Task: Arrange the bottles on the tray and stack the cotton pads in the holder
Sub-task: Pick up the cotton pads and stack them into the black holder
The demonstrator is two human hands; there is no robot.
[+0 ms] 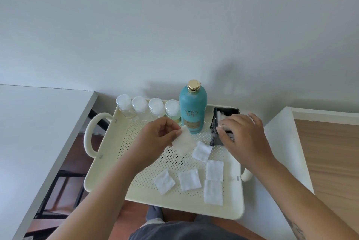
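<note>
A cream perforated tray (136,179) holds several small clear bottles (139,108) in a row along its far edge, beside a tall teal bottle (192,111) with a gold cap. A black cotton pad holder (215,123) stands at the far right of the tray with white pads inside. My left hand (155,138) pinches one square cotton pad (184,142) above the tray's middle. My right hand (244,135) rests over the holder, fingers pressing on the pads in it. Several loose pads (189,179) lie on the near part of the tray.
A white table (35,127) stands to the left, with a dark frame beneath it. To the right are a white surface (281,138) and a wooden panel (330,162). A plain wall rises behind the tray. My knees show below the tray's near edge.
</note>
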